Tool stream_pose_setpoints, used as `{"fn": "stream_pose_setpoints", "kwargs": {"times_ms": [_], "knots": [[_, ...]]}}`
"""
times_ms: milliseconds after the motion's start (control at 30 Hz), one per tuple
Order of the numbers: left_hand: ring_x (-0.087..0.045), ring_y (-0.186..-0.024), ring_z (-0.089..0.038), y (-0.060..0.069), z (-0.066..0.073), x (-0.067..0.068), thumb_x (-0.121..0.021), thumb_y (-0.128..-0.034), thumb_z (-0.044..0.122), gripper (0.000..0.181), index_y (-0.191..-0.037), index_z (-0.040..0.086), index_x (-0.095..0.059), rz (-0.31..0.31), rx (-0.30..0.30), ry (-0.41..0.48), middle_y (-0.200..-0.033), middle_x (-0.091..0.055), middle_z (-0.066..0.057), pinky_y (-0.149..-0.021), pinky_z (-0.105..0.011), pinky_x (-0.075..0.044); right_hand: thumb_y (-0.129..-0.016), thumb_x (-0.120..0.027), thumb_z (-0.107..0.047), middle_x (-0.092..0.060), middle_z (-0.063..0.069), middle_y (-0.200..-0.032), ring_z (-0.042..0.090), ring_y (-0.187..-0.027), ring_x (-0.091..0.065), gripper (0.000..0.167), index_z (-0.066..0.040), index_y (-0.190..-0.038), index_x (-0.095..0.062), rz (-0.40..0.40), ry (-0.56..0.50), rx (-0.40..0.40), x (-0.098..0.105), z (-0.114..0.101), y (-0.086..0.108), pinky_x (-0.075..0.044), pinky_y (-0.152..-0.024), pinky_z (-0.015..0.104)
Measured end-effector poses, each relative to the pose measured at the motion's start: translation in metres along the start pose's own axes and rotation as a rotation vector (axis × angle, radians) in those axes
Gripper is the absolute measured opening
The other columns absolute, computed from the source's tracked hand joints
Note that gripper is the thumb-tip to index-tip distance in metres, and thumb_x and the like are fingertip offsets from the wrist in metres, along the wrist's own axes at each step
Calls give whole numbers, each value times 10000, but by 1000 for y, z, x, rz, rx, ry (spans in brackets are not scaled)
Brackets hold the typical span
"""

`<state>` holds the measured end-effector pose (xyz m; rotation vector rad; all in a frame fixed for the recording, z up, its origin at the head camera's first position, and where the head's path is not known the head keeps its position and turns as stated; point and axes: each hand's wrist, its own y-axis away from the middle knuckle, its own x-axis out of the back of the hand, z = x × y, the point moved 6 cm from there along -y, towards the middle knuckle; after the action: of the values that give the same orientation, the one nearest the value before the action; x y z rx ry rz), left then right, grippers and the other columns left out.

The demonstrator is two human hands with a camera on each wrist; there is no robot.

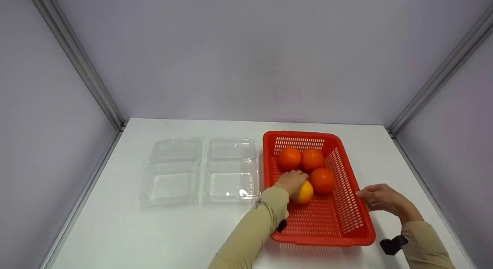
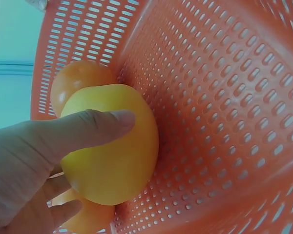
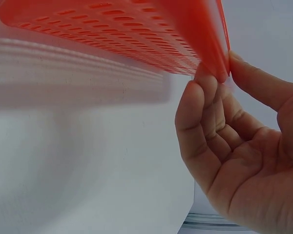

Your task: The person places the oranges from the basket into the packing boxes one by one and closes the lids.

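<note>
We grip a yellow fruit (image 1: 307, 192) inside the red basket (image 1: 319, 222), our hands apart.
Our left hand (image 1: 290, 182) clasps it beside three orange fruits (image 1: 322, 180); our right hand (image 1: 383, 198) pinches the basket's right rim (image 1: 368, 219). Two clear containers (image 1: 232, 184) stand left of the basket, white table (image 1: 369, 153) showing along its right.

From my head: high view, forward and down over the desk (image 1: 115, 230). From my wrists: close views sharing the red basket (image 1: 323, 241).
</note>
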<state>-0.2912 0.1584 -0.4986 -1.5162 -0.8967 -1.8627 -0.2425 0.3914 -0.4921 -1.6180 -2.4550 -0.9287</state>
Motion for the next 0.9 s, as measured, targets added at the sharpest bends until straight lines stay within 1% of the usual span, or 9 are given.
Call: {"fn": "stream_pose_setpoints", "kwargs": {"times_ms": [100,300,500,633,900], "knots": [[-499,-1084,-147,0,1,-1,-793,-660,273,665,-1255,198,-506,9,-5,-23,-1186,-536,16,-941,-254,-404,-917,-536,-270,-659,70,-851,188,-744,-622,430,127,-1080,-559,1,5,1,0,0,0,-531,-702,355],[-502,-1077,-150,-1,2,-4,-783,-683,259,606,-1226,192,-522,15,12,-59,-1176,-541,23,-917,-267,-426,-919,-531,-262,-657,71,-854,188,-749,-616,427,135,-1075,-556,-7,8,10,-1,-1,1,-530,-713,355],[-513,-1052,-155,-2,2,-4,-761,-720,193,522,-1196,175,-545,35,24,-38,-1161,-546,12,-863,-278,-466,-921,-527,-265,-658,73,-857,189,-749,-617,427,129,-1086,-554,-4,6,11,0,0,2,-530,-713,357],[-525,-1022,-156,-3,3,-3,-749,-733,179,475,-1168,163,-560,50,16,-40,-1134,-556,3,-850,-264,-471,-925,-520,-259,-662,80,-874,195,-761,-626,417,123,-1090,-554,-8,1,17,1,0,3,-531,-713,362],[-537,-1010,-152,-3,1,-3,-769,-709,193,478,-1140,152,-566,59,23,-65,-1104,-566,2,-825,-273,-489,-919,-536,-224,-664,66,-845,181,-745,-633,387,137,-1056,-563,-27,-44,36,-1,1,1,-533,-705,367]]}}
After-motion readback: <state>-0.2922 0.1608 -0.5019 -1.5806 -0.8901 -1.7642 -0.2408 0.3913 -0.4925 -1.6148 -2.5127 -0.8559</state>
